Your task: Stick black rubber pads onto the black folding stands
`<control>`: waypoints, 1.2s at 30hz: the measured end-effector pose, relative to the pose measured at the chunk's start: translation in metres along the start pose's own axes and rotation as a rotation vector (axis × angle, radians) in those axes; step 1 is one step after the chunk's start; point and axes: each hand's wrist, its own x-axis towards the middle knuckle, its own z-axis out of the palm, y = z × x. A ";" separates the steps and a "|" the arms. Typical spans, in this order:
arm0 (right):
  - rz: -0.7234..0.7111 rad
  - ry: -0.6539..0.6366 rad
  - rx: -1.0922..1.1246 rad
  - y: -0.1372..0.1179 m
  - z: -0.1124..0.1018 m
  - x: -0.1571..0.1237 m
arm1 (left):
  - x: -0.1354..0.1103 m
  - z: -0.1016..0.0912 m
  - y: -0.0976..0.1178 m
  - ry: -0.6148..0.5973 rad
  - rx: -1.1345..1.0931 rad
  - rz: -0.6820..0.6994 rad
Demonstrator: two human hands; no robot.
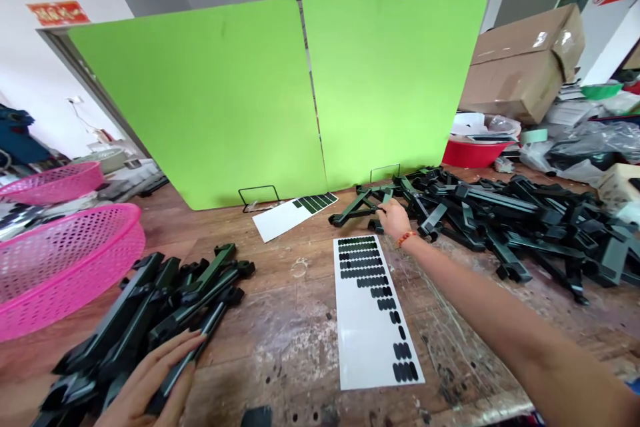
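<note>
My left hand point(155, 380) is at the lower left. Its thumb and fingers close round a long black plastic bracket point(213, 323) at the near side of a stack of similar brackets point(135, 310). Out ahead, my right hand point(393, 217), with a beaded bracelet at the wrist, pinches a black bracket point(353, 210) at the left edge of a large loose heap of brackets point(480, 213). Between the hands lies a white sheet point(363, 340) with rows of black rounded stickers point(360, 257). The right fingertips are partly hidden.
Another white sheet point(280, 221) with dark strips lies near the green partition panels point(215, 100). Pink perforated baskets point(65, 267) stand left. At the back right are a red basin point(470, 153) and a cardboard box point(520, 67). The wooden table point(280, 327) is scuffed.
</note>
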 end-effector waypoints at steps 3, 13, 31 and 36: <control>-0.152 -0.092 0.100 -0.024 -0.006 -0.051 | -0.009 0.015 0.020 -0.014 -0.020 0.071; -0.399 -0.463 0.393 -0.074 0.009 -0.213 | -0.031 0.090 0.081 -0.428 -0.031 0.315; -0.068 -0.394 0.011 -0.004 -0.020 -0.185 | 0.020 0.150 0.177 -0.665 0.000 0.439; -0.099 -0.411 0.006 0.000 -0.018 -0.181 | 0.025 0.168 0.184 -0.740 0.097 0.442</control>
